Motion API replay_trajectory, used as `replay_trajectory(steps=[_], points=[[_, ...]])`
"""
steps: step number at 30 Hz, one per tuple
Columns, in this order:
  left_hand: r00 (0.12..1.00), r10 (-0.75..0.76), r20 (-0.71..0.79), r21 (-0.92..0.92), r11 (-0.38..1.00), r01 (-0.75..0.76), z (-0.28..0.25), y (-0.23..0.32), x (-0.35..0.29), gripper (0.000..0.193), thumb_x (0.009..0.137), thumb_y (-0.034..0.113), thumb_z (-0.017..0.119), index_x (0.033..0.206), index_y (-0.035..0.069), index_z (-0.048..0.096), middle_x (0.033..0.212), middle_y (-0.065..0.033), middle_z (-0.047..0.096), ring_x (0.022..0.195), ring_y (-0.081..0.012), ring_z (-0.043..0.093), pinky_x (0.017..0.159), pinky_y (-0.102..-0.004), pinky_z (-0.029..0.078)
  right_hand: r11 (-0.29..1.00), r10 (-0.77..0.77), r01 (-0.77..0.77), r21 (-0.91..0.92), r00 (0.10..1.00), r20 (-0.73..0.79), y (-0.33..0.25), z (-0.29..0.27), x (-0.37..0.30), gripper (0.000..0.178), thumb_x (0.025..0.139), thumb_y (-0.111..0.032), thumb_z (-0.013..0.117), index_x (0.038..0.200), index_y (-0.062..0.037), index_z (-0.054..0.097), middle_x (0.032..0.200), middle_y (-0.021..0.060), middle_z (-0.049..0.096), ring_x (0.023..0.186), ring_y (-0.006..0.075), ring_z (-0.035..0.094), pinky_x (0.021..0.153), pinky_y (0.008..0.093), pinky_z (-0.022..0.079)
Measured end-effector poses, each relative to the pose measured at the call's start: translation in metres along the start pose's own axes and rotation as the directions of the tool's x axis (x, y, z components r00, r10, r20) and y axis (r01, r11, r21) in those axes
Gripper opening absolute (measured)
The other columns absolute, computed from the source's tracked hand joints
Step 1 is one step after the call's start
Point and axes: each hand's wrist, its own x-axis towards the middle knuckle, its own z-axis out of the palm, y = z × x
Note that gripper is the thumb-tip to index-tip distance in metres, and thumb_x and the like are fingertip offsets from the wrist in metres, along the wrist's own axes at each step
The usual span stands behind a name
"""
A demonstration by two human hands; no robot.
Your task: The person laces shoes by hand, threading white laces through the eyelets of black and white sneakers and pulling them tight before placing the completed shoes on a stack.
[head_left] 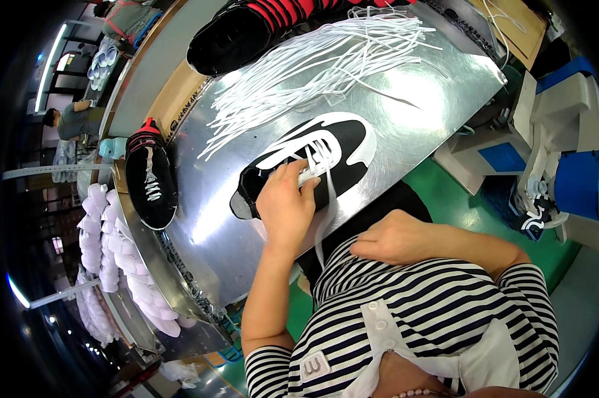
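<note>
A black shoe upper with white trim [342, 142] lies on the shiny metal table [419, 106]. My left hand [287, 202] rests on its lacing area, fingers closed on a white lace [326, 199] that hangs down over the table's near edge. My right hand [392, 237] lies loosely curled against my striped shirt, off the table, with nothing in it. A heap of loose white laces [312, 73] is spread on the table behind the shoe.
A second black upper with laces [150, 180] sits at the table's left edge. More black and red uppers [246, 26] lie at the back. White shoe forms [107, 259] hang in rows on the left. Blue and white machines [565, 159] stand at right on green floor.
</note>
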Motion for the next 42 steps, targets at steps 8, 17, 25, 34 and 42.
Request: replay_trajectory(steps=[8,17,25,34,42], points=[[0.979,-0.125,0.163,-0.305,0.937,0.171,0.001,-0.005,0.007,0.025,0.077,0.010,0.074,0.100,0.000,0.069,0.086,-0.0096,0.070,0.076,-0.0186,0.065,0.073,-0.0296,0.049,0.568,0.745,-0.332,0.753,0.597,-0.299,0.045,-0.009,0.016,0.020,0.092,-0.020,0.067,0.097,-0.0012,0.069,0.074,-0.0010,0.067,0.067,0.0052,0.059,0.060,0.0218,0.047],[0.993,0.117,-0.032,-0.269,0.955,-0.122,-0.016,0.030,-0.001,0.019,0.078,0.006,0.071,0.096,0.003,0.069,0.078,-0.0112,0.060,0.074,-0.0306,0.060,0.067,-0.0373,0.046,0.287,0.748,-0.320,0.903,0.663,-0.003,0.039,-0.011,0.038,0.015,0.088,-0.015,0.072,0.094,-0.0026,0.068,0.078,-0.0019,0.066,0.069,0.0031,0.056,0.062,0.0192,0.043],[0.989,0.142,0.037,0.005,0.990,-0.142,0.002,0.001,0.005,0.017,0.079,0.012,0.069,0.094,0.004,0.070,0.081,-0.0100,0.061,0.079,-0.0308,0.058,0.071,-0.0407,0.046,0.559,0.493,-0.155,0.814,0.852,-0.176,0.037,-0.004,0.025,0.009,0.091,-0.011,0.066,0.095,-0.0028,0.063,0.094,0.0005,0.060,0.086,0.0058,0.055,0.076,0.0228,0.045],[0.978,0.101,0.180,-0.275,0.960,-0.048,0.000,-0.015,0.017,0.022,0.075,0.015,0.072,0.093,0.002,0.069,0.083,-0.0123,0.065,0.076,-0.0327,0.062,0.072,-0.0389,0.049,0.623,0.687,-0.174,0.763,0.588,-0.427,0.070,-0.026,0.076,0.013,0.086,-0.012,0.069,0.094,-0.0027,0.065,0.071,0.0014,0.058,0.064,0.0070,0.047,0.059,0.0254,0.041],[0.971,-0.029,0.239,-0.322,0.940,0.107,0.002,-0.011,0.016,0.026,0.074,0.021,0.077,0.090,0.003,0.070,0.084,-0.0134,0.068,0.073,-0.0314,0.066,0.068,-0.0374,0.050,0.707,0.626,-0.163,0.688,0.597,-0.502,0.079,-0.021,0.077,0.015,0.087,-0.013,0.069,0.096,-0.0024,0.063,0.076,0.0041,0.062,0.066,0.0116,0.053,0.063,0.0272,0.044]])
